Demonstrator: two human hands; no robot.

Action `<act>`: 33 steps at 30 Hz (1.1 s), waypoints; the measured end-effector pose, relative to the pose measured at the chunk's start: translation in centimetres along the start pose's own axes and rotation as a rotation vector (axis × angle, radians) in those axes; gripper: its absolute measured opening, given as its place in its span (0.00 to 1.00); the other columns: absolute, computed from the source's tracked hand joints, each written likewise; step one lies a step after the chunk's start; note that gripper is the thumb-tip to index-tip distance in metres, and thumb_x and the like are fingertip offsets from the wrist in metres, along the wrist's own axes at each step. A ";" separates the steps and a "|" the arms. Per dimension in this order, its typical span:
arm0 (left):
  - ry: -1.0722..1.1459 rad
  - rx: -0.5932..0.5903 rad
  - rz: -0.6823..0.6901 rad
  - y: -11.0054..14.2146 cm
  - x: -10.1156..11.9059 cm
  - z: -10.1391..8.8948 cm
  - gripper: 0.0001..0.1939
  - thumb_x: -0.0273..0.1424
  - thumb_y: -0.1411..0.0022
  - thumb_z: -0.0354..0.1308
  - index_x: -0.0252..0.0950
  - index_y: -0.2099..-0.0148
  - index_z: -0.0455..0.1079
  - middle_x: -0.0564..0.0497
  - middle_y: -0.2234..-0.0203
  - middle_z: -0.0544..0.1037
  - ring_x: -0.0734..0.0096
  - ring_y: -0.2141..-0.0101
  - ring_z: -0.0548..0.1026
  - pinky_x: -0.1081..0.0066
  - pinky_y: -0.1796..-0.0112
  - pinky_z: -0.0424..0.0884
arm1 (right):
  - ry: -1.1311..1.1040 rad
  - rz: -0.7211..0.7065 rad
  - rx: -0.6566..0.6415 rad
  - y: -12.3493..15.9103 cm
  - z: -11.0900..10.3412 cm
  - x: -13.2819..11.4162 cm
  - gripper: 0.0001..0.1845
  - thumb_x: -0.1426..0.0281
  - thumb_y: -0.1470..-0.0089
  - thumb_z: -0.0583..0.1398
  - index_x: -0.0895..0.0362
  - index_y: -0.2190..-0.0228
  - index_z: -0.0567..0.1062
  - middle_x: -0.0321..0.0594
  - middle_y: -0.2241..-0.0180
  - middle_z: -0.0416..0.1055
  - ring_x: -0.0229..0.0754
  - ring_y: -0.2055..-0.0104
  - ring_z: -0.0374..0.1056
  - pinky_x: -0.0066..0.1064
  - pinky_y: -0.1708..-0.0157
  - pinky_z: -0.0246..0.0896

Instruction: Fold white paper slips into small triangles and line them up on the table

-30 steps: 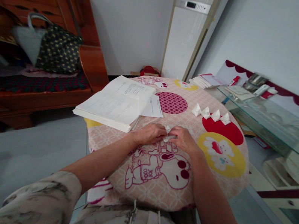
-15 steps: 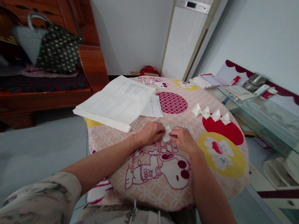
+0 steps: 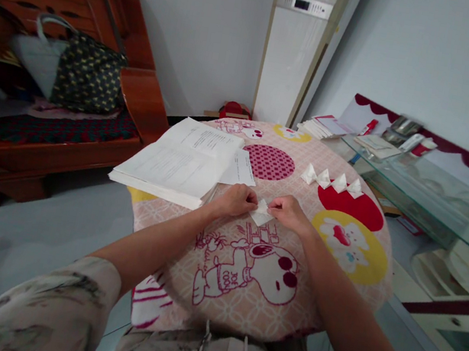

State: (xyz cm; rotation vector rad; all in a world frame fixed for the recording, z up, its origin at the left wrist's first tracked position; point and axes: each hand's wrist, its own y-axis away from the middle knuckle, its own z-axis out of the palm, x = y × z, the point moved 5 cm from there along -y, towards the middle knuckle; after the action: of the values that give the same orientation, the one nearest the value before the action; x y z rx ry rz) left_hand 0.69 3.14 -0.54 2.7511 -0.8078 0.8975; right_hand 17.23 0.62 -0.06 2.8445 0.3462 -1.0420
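Observation:
Between my two hands is a small folded piece of white paper (image 3: 261,213), roughly diamond-shaped, just above or on the patterned tablecloth (image 3: 233,313). My left hand (image 3: 237,200) pinches its left corner, fingers closed. On the opposite side my right hand (image 3: 289,211) grips the right corner between thumb and fingers. Several folded white paper shapes with pointed tops (image 3: 332,181) stand in a row at the far right of the round table. Left of my hands lies a thick open stack of printed pages (image 3: 179,157), with a loose printed sheet (image 3: 239,169) beside it.
A glass-topped cabinet (image 3: 432,178) with papers and small items runs along the right wall. To the left stands a wooden bench (image 3: 133,105) holding a dark patterned bag (image 3: 89,73). A tall white air conditioner (image 3: 287,58) is in the back corner.
The folded paper shows wider and flatter between my fingers, with its lower point more visible. My hands stay at nearly the same place, and the view has shifted slightly.

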 end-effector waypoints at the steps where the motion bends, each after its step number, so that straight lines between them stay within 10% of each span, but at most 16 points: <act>1: -0.009 -0.013 -0.004 -0.2 0.1 0.0 0.08 0.28 0.41 0.59 0.34 0.67 0.80 0.53 0.76 0.79 0.74 0.74 0.71 0.73 0.68 0.64 | -0.001 0.002 -0.024 -0.1 -0.1 0.0 0.05 0.74 0.54 0.62 0.60 0.77 0.79 0.31 0.81 0.67 0.34 0.76 0.59 0.27 0.73 0.51; 24: 0.123 -0.135 -0.149 -0.9 -1.5 -0.1 0.08 0.31 0.44 0.62 0.34 0.74 0.77 0.56 0.84 0.71 0.76 0.78 0.67 0.73 0.72 0.60 | -0.003 0.027 -0.140 0.3 0.2 1.7 0.06 0.68 0.50 0.62 0.58 0.74 0.75 0.34 0.79 0.69 0.36 0.76 0.61 0.28 0.74 0.49; 33: 0.040 0.023 0.049 0.6 -0.4 -0.1 0.03 0.27 0.42 0.61 0.34 0.66 0.76 0.54 0.73 0.77 0.75 0.72 0.71 0.73 0.68 0.63 | 0.197 -0.141 -0.058 1.3 0.0 0.1 0.07 0.70 0.47 0.62 0.57 0.75 0.76 0.36 0.76 0.70 0.37 0.73 0.59 0.30 0.70 0.46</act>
State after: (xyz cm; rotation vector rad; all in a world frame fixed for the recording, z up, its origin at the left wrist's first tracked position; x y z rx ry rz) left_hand 0.07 2.79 -0.71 2.7341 -0.8674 0.9741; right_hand 17.61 -0.60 -0.07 2.9115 0.5908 -0.7590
